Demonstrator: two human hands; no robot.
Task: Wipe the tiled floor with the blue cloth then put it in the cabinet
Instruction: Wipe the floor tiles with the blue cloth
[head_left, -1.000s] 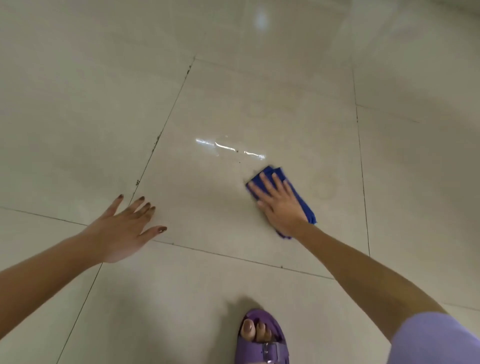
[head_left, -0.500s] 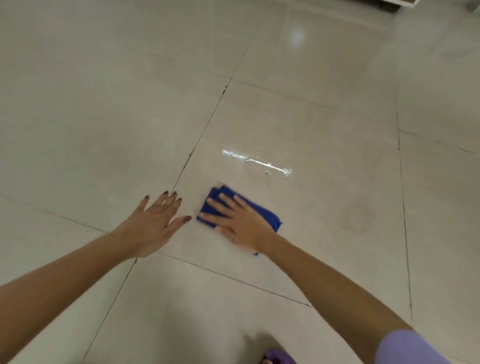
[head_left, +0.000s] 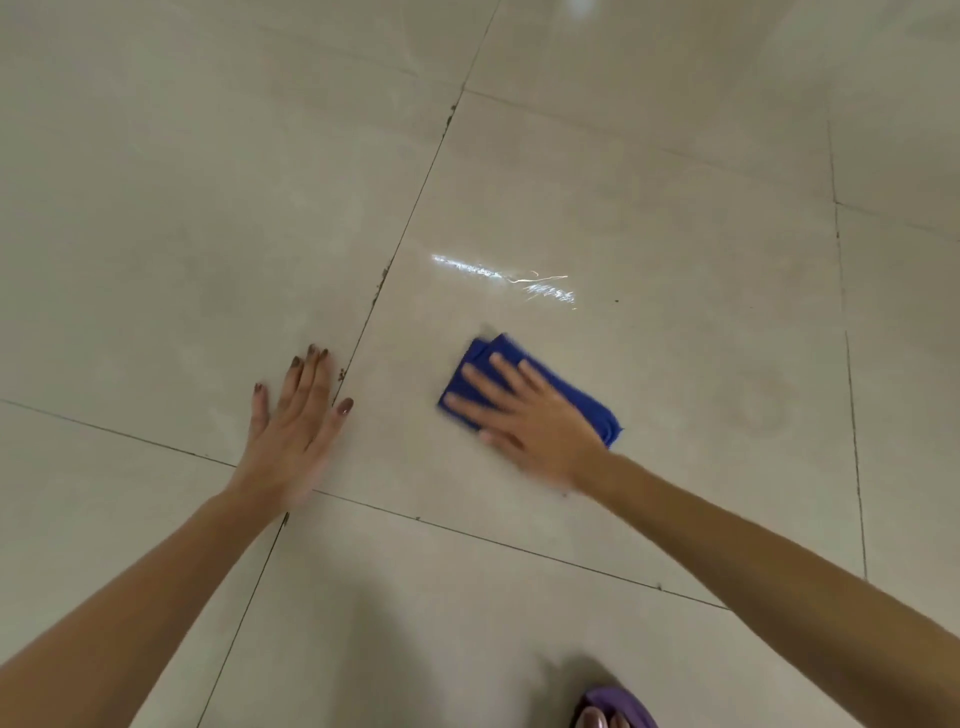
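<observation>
Under the flat right hand (head_left: 530, 415), blue cloth (head_left: 582, 402) on tiled floor (head_left: 675, 234)

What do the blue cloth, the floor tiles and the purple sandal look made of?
Blue cloth: soft matt fabric, perhaps microfibre; folded in layers under the right hand. Floor tiles: glossy glazed ceramic or polished stone; they mirror a light streak. Purple sandal: probably moulded plastic or rubber, mostly out of frame.

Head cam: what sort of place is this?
Probably an indoor room, maybe a home; walls and furniture are out of view. Cues: glossy beige tiled floor with dark grout lines, a light's glare streak on it, and the right hand pressing a blue cloth flat.
</observation>
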